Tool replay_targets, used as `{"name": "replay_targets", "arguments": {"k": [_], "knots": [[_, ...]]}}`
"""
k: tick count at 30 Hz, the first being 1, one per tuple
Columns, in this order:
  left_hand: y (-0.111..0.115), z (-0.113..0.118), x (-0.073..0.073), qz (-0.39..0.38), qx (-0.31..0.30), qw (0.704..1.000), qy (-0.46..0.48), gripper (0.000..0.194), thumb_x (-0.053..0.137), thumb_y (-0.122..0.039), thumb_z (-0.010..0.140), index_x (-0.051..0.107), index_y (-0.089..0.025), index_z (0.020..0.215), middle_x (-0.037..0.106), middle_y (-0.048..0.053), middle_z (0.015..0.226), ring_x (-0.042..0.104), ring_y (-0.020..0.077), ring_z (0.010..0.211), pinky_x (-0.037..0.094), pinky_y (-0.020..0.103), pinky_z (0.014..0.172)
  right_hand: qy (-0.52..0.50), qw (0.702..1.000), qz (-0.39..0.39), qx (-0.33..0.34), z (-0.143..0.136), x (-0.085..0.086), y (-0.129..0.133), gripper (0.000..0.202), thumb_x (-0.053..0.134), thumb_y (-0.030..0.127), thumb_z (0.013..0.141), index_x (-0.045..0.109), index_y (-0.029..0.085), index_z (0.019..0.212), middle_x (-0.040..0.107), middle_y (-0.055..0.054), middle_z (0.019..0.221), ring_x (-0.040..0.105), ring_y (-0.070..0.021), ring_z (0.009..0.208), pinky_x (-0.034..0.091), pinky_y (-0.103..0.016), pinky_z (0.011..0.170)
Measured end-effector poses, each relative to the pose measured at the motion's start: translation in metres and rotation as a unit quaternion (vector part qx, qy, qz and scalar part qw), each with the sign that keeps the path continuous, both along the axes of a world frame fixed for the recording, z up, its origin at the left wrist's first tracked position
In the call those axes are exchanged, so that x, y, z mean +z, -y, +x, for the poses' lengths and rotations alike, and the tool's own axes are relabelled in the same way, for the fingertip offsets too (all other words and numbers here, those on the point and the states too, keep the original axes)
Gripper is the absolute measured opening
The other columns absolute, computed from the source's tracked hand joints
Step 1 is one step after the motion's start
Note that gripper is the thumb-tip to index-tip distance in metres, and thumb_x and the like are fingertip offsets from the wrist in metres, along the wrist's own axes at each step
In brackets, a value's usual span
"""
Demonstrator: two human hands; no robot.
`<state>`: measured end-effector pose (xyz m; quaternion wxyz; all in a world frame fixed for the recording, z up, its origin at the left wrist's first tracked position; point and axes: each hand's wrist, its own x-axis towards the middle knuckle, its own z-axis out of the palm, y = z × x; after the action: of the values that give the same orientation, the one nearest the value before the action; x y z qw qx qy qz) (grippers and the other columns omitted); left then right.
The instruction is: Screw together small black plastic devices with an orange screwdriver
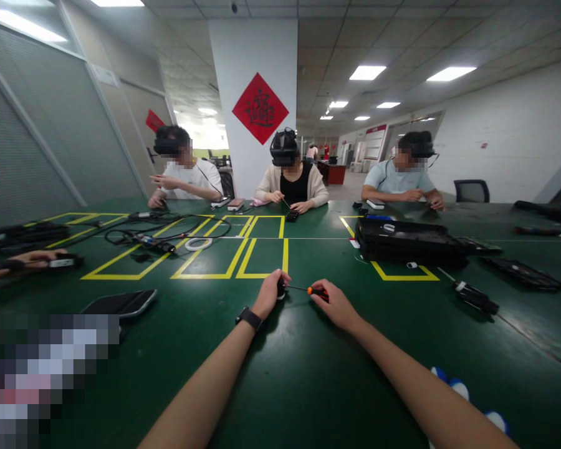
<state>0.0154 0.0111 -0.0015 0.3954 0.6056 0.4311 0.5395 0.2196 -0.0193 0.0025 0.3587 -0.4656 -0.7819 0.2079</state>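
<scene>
My left hand (270, 293), with a dark watch on its wrist, is closed around a small black object (281, 288) with a pale lower edge. In my right hand (334, 304) is a screwdriver (316, 292) with an orange and black handle, held level. Its thin shaft points left, and the tip meets or lies close to the black object; the exact contact is too small to tell. Both hands are low over the green table (280, 349), in front of the yellow tape outlines.
Black cables (154, 240) and a white ring (199, 244) lie at the left. Stacked black trays (409, 240) and a black tool (475, 298) are at the right. A phone-like slab (121, 304) sits left. Three people sit opposite; another person's hand (35, 257) reaches in at left.
</scene>
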Motion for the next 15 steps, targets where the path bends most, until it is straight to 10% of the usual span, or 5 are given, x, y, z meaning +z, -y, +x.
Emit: {"name": "replay_targets", "arguments": {"k": [15], "knots": [[0.0005,0.0005,0.0013,0.021,-0.029,0.999,-0.009,0.036,0.030,-0.037,0.083,0.058,-0.015,0.075,0.056,0.004,0.069,0.052,0.0140,0.066,0.041,0.026,0.067,0.009,0.999,0.031,-0.019,0.0003,-0.0017,-0.0031,0.021,0.043,0.028,0.085,0.059,0.019,0.096,0.059,-0.006,0.096,0.051,-0.0171,0.092,0.038,-0.032,0.084]]}}
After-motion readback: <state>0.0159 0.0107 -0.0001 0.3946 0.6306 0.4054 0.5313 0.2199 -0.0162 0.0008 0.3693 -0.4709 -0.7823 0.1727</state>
